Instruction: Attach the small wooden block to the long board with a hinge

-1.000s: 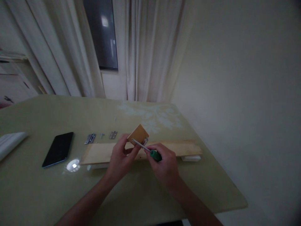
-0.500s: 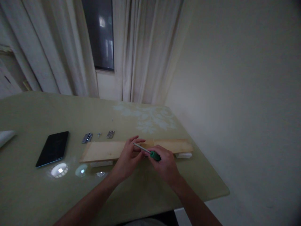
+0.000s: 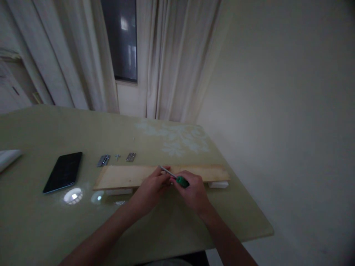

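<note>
A long light wooden board (image 3: 124, 176) lies across the table, raised on small white blocks (image 3: 218, 184). My left hand (image 3: 151, 188) rests on the board's front edge near its middle, fingers curled against the wood; what they pinch is hidden. My right hand (image 3: 192, 192) is closed round a green-handled screwdriver (image 3: 177, 178), whose metal shaft points up and left over the board, its tip beside my left fingertips.
A black phone (image 3: 63, 171) lies to the left. Behind the board sit two small metal hinges (image 3: 103, 160) (image 3: 131, 157) and a loose screw (image 3: 117, 157). A white object (image 3: 8, 158) is at the far left. The table's right edge (image 3: 249, 207) is close; curtains hang behind.
One second ago my left hand held a small wooden block tilted up; it has come down flat onto the board. Both hands have settled low against the board, and the view has shifted slightly.
</note>
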### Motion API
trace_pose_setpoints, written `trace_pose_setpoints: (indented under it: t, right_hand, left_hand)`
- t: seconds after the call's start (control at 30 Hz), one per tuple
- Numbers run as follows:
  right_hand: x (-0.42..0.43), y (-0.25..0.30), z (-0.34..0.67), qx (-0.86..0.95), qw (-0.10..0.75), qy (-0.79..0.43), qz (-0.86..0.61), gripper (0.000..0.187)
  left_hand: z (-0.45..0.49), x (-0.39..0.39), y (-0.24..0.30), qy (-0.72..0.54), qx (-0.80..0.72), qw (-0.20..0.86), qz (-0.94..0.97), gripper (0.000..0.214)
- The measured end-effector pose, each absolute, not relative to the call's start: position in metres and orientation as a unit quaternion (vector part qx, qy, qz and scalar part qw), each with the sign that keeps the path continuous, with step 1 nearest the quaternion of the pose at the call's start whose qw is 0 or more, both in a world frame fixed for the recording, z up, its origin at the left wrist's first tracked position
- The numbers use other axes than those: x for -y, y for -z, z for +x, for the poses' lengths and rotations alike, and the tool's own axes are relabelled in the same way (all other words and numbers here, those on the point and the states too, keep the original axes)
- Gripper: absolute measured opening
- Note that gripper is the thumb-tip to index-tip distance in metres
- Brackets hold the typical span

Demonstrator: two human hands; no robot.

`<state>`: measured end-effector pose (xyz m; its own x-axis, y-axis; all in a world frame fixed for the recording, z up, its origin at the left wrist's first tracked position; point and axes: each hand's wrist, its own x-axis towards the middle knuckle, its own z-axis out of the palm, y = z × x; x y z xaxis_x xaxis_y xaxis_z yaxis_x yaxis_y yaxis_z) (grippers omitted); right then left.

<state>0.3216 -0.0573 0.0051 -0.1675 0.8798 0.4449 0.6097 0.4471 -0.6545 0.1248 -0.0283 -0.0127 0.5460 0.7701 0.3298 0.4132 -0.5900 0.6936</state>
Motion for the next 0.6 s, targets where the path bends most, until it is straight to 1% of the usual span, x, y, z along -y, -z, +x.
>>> trace_pose_setpoints:
  t: [0.17, 0.23, 0.33, 0.43, 0.53, 0.6]
  right_hand:
    - [0.057, -0.004, 0.323, 0.733, 0.393, -0.191, -0.521, 0.007]
    - [0.056, -0.004, 0.323, 0.732, 0.378, -0.207, -0.528, 0.007]
    - [0.054, -0.007, 0.321, 0.731, 0.358, -0.217, -0.539, 0.008]
    - [0.053, -0.015, 0.325, 0.731, 0.355, -0.217, -0.541, 0.014]
    - [0.056, -0.035, 0.340, 0.737, 0.354, -0.218, -0.533, 0.019]
    - [0.061, -0.054, 0.357, 0.769, 0.326, -0.214, -0.507, 0.023]
  left_hand:
    - [0.121, 0.026, 0.006, -0.265, -0.356, 0.150, 0.883, 0.024]
    - [0.120, 0.025, 0.006, -0.274, -0.343, 0.131, 0.889, 0.021]
    - [0.122, 0.022, 0.009, -0.315, -0.332, 0.141, 0.878, 0.020]
    - [0.125, 0.020, 0.013, -0.346, -0.325, 0.175, 0.863, 0.019]
    - [0.127, 0.019, 0.018, -0.356, -0.329, 0.212, 0.849, 0.015]
    - [0.128, 0.019, 0.021, -0.364, -0.335, 0.221, 0.840, 0.014]
